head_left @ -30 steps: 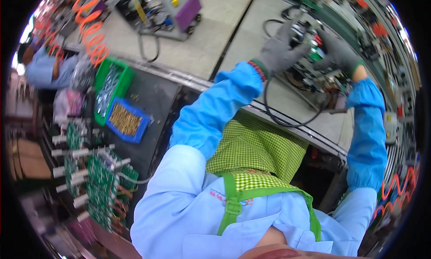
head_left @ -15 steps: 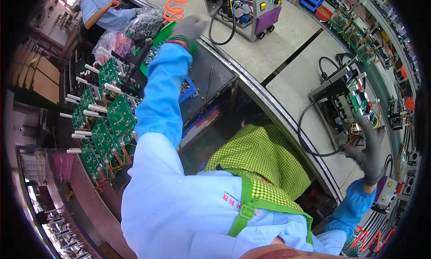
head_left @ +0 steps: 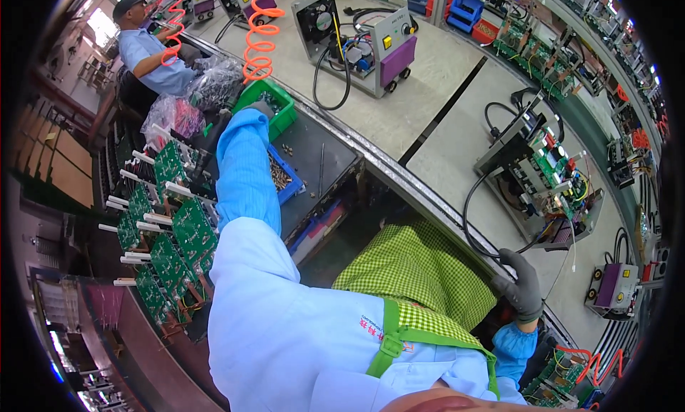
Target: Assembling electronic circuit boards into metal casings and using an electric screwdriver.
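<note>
My left hand [head_left: 261,109], in a grey glove, is at the near side of a green bin [head_left: 284,121] holding small metal parts. The blue sleeve covers most of that hand, and its fingers are hidden. Beside the forearm lies a blue tray [head_left: 291,191] of brass-coloured fasteners. Over at the bench edge, my right hand [head_left: 523,289], also grey-gloved, has thumb and fingers apart with nothing visible between them. Near its fingertips runs the black cable [head_left: 467,223] of an open-framed electronic unit [head_left: 546,176] with an exposed circuit board.
Green circuit boards [head_left: 193,230] stand in rows at the left. A coiled orange hose [head_left: 258,41] hangs above the bin. Farther back is a unit with a purple panel [head_left: 397,62]. A thin rod [head_left: 321,169] lies on the dark bench. Another person [head_left: 146,51] sits at the far left.
My left hand has come back toward me, from beyond the green bin to its near side. My right hand has moved left and nearer, from beside the open unit to the bench edge.
</note>
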A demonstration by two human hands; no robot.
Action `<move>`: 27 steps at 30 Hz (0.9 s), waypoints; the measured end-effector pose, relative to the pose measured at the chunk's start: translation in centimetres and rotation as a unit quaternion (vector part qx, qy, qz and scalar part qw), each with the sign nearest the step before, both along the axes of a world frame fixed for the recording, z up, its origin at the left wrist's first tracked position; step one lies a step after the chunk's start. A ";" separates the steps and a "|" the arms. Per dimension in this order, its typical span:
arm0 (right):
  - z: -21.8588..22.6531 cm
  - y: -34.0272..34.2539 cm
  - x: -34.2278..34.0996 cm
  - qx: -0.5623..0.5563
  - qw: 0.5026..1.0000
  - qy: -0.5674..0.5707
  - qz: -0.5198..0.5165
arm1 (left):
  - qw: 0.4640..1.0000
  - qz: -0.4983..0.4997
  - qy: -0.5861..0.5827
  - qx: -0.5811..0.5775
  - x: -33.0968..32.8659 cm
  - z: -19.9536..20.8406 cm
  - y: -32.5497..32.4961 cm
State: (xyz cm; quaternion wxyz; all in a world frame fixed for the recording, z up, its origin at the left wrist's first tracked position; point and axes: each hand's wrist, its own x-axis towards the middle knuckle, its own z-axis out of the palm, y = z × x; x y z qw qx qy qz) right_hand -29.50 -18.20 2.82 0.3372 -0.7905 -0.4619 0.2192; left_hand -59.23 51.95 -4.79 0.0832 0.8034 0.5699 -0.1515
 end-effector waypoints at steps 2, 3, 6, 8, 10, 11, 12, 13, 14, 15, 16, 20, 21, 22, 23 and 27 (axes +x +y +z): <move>-0.5 0.4 -0.3 0.003 1.000 0.012 -0.005 | 0.999 -0.014 -0.030 -0.003 -0.4 0.2 -0.5; -0.5 0.6 -0.4 0.000 1.000 0.010 0.003 | 0.999 -0.016 -0.039 -0.005 -0.6 0.0 -0.4; -0.5 1.3 -0.6 -0.004 1.000 -0.003 0.018 | 0.998 -0.056 -0.016 0.024 -1.0 -1.4 1.1; -0.5 1.6 -0.6 -0.015 0.999 -0.016 0.028 | 0.998 -0.051 0.042 0.018 -1.3 -3.0 3.0; -0.5 1.6 -0.7 -0.006 0.999 -0.012 0.029 | 0.996 -0.057 0.048 0.054 -2.0 -4.3 5.0; -0.5 1.6 -0.7 -0.005 1.000 -0.008 0.025 | 0.997 -0.037 0.055 0.048 -2.4 -4.9 5.6; -0.5 1.5 -0.8 -0.005 1.000 -0.002 0.021 | 0.997 -0.022 0.061 0.045 -2.7 -5.4 6.0; -0.5 1.4 -0.8 -0.005 1.000 -0.015 0.027 | 0.997 -0.012 0.066 0.041 -3.1 -5.6 6.1; -0.5 1.4 -0.9 -0.003 1.000 -0.010 0.022 | 0.997 -0.007 0.066 0.040 -3.3 -5.7 6.0; -0.5 1.3 -0.9 0.000 1.000 -0.007 0.018 | 0.997 -0.001 0.067 0.039 -3.5 -5.7 5.7; -0.6 1.2 -1.0 0.003 1.000 -0.004 0.015 | 0.997 0.003 0.065 0.040 -3.5 -5.5 5.2; -0.7 0.7 -1.6 -0.003 1.000 0.014 0.020 | 0.997 0.008 0.060 0.038 -2.5 -3.9 3.3; -0.9 0.5 -1.8 0.005 1.000 0.013 0.017 | 0.997 0.006 0.060 0.038 -2.1 -3.7 3.0; -1.1 0.3 -1.9 0.014 1.000 0.012 0.013 | 0.997 0.001 0.061 0.039 -1.8 -3.4 2.8; -1.4 0.0 -2.1 0.012 1.000 0.018 0.003 | 0.997 -0.001 0.060 0.039 -1.6 -3.3 2.6; -2.3 -1.1 -2.5 0.006 0.999 0.039 -0.007 | 0.997 0.004 0.061 0.048 -2.1 -2.8 2.0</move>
